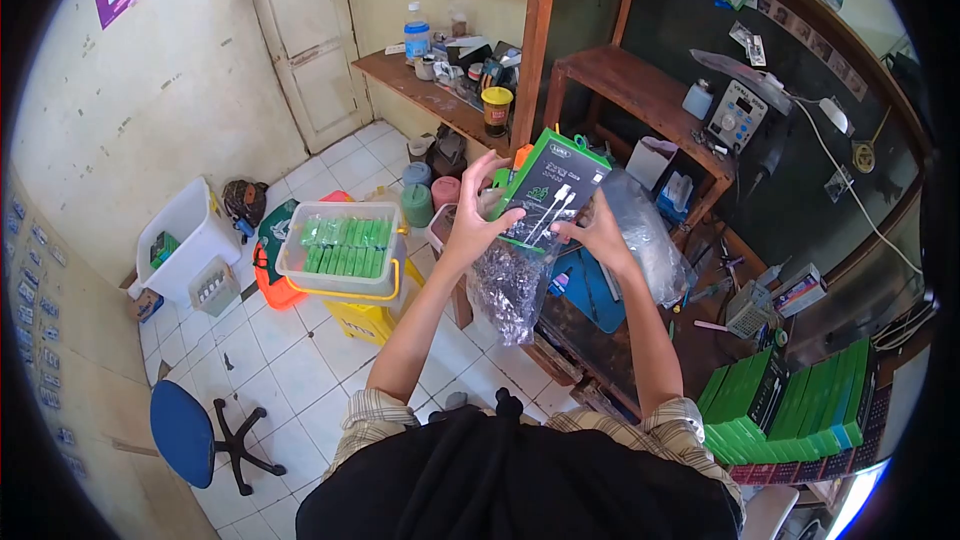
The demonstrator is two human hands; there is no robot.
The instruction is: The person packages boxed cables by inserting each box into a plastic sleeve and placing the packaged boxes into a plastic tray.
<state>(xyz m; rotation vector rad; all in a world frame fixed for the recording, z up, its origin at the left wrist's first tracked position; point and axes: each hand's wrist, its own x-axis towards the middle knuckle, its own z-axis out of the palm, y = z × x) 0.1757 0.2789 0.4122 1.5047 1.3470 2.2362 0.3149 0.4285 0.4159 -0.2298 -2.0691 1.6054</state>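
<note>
In front of me, tilted above the workbench, is a black and green charging cable box [553,180] with a white cable pictured on its front. My left hand [478,222] grips its left side, thumb on the front face. My right hand [600,236] is closed on the lower right edge, its thumb also on the front. Crinkled clear plastic wrap [503,290] hangs just below the box. Behind my right hand lies a large clear plastic bag [648,240]. Part of a blue mat [597,308] shows beneath my hands.
A clear tub [345,285] of green packs stands at left on a yellow container. Rows of green boxes [790,400] sit at the right. A soldering station [738,115] is on the raised shelf. A blue office chair [182,430] stands on the tiled floor.
</note>
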